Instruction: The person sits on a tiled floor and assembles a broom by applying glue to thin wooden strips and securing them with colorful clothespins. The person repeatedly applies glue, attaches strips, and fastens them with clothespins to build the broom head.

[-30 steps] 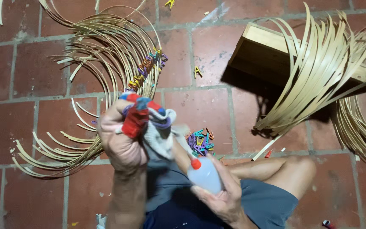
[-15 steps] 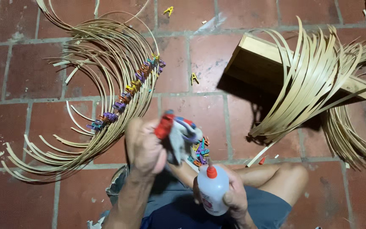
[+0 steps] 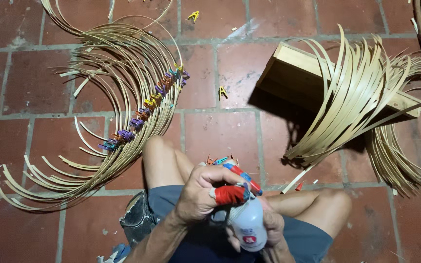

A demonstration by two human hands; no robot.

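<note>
I sit on the red brick floor (image 3: pixel 220 136) with my knees bent, and everything I handle sits low in the view, over my lap. My right hand (image 3: pixel 269 234) is wrapped around a white plastic bottle (image 3: pixel 248 225), gripping its body from below and behind. My left hand (image 3: pixel 198 195) comes over the bottle's top, its fingers curled around a red-and-blue capped tip (image 3: pixel 242 178); red tape wraps one finger (image 3: pixel 229 195). The two hands touch at the bottle, so there is no free room between them.

Taking the bottle as my mark: just beyond it, by my knuckles, a small cluster of coloured clips (image 3: pixel 219 159) peeks out. Farther beyond and to the left lies a fan of curved bamboo strips (image 3: pixel 98 107), with a row of coloured clips (image 3: pixel 144 104) pinned along its inner edge; its nearest strips end close beside my left knee. Beyond the bottle and to the right, a wooden box (image 3: pixel 298 78) stands tilted on the bricks, with a second bundle of pale strips (image 3: pixel 361 102) leaning over it and spilling past its right edge. Straight ahead of the bottle, between the two bundles, is an open stretch of brick with only a lone yellow clip (image 3: pixel 222 91); another yellow clip (image 3: pixel 194 16) lies far off near the top edge.
</note>
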